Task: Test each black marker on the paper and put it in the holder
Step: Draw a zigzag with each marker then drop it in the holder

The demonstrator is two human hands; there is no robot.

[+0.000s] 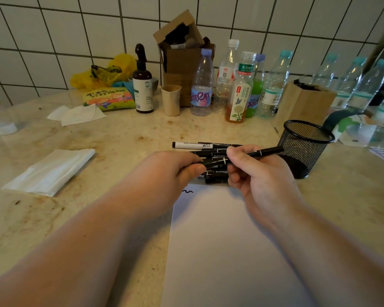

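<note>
Both hands hold one black marker level above the paper's far edge. My left hand pinches its left end, and my right hand grips the barrel, whose other end points right toward the holder. Under the hands lies a pile of black markers, one with a white barrel. The white paper lies in front of me with a short black squiggle near its top left corner. The black mesh holder stands to the right of the pile; nothing shows above its rim.
Several plastic bottles, a brown pump bottle, a paper cup and a cardboard box line the tiled wall. A folded white bag and tissues lie at left. A brown paper bag stands behind the holder.
</note>
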